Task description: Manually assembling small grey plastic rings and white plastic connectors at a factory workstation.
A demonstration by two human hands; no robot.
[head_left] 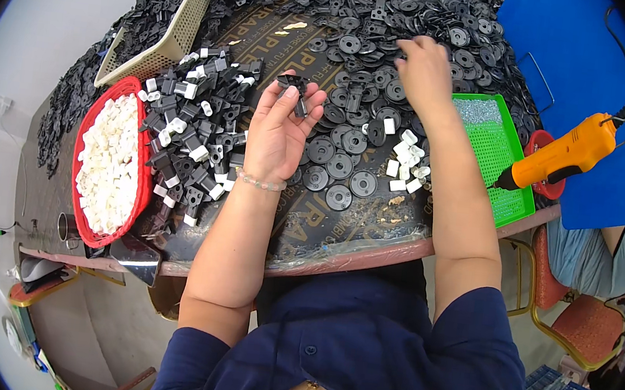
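My left hand, palm up, has its thumb and fingers closed on a black plastic bracket. Farther right, my right hand reaches over the heap of round black discs; thumb and forefinger stand apart, and nothing shows between them. Several black discs with centre holes lie between my forearms. Small white plastic blocks sit beside my right forearm. On the left, black pieces with white blocks fitted on them form a pile.
A red basket holds white blocks at the left, and a beige crate holds black parts behind it. At the right are a green tray with small metal pieces, an orange electric screwdriver hanging above it, and a red dish.
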